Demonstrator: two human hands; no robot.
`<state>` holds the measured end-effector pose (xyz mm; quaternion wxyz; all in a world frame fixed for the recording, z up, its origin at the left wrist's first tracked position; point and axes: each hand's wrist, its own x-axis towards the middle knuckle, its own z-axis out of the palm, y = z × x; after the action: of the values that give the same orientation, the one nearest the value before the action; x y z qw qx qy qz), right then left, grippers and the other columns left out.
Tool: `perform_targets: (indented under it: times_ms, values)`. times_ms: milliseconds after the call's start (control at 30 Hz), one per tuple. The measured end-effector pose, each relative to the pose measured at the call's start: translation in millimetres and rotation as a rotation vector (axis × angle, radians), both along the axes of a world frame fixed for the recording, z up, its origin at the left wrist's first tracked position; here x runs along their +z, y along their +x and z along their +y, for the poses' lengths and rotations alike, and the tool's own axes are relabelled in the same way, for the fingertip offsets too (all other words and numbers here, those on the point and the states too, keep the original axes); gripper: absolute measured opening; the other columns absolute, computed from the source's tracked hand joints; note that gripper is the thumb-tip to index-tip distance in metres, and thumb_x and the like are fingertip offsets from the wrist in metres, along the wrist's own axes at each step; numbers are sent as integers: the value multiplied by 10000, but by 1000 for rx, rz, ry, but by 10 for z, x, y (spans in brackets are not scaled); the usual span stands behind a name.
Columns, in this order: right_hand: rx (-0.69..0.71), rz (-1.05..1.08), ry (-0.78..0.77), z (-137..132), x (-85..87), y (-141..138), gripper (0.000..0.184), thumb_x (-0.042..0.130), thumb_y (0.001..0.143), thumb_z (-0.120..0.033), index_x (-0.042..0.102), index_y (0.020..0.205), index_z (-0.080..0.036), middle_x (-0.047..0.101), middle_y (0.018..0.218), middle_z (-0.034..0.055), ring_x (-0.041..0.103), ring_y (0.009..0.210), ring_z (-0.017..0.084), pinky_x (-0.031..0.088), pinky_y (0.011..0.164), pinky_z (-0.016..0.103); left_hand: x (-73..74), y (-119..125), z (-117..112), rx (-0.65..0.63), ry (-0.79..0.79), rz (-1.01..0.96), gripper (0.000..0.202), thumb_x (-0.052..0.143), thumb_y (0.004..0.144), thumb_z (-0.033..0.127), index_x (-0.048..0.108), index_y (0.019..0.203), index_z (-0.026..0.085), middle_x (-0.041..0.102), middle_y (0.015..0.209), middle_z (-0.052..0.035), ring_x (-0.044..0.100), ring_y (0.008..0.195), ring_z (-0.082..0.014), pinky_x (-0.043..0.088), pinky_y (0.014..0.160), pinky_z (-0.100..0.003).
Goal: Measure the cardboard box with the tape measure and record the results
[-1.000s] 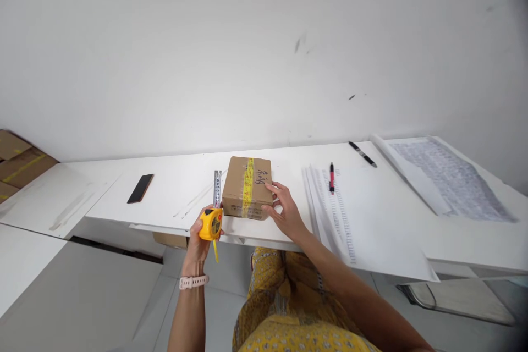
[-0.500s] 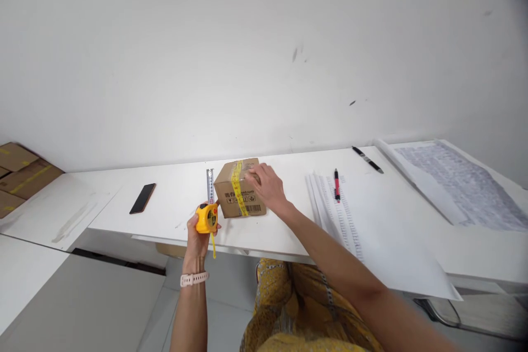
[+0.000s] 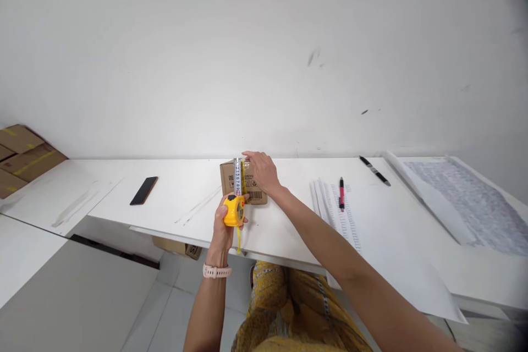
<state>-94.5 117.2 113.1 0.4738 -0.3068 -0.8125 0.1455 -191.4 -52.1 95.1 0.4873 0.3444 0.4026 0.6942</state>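
A small cardboard box (image 3: 228, 181) with yellow tape and a barcode stands on its side on the white table (image 3: 177, 198). My left hand (image 3: 225, 225) is closed round a yellow tape measure (image 3: 234, 210), whose silver blade (image 3: 236, 177) runs up the box's front face. My right hand (image 3: 259, 171) rests on top of the box, fingers curled over the blade's tip at the upper edge.
A dark phone (image 3: 143, 190) lies to the left. Printed sheets (image 3: 346, 214) with a red pen (image 3: 341, 193) on them lie to the right, then a black pen (image 3: 374, 170) and more paper (image 3: 466, 198). Cardboard boxes (image 3: 20, 157) sit far left. White wall behind.
The box went from lying flat to standing on its side. My left hand brought the tape measure from beside the box to its front, and my right hand moved onto the top.
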Motion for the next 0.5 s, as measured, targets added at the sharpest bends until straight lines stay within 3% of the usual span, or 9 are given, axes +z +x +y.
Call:
perform_targets:
  times_ms: [200, 500]
  values:
    - [11, -141, 82, 12, 16, 16, 588, 332, 906, 7, 616, 1305, -318, 664, 1093, 49, 527, 980, 218, 379, 857, 341, -55, 68, 64, 22, -14, -60, 516, 652, 750, 524, 573, 1085, 140, 721, 1017, -141, 623, 500, -134, 421, 366, -204]
    - [31, -117, 62, 146, 5, -45, 510, 355, 939, -42, 711, 1187, -309, 660, 1093, 73, 515, 983, 227, 391, 847, 366, -152, 191, 58, 50, 0, 8, 603, 739, 715, 520, 582, 1168, 155, 697, 1104, -133, 643, 618, -141, 469, 446, -214]
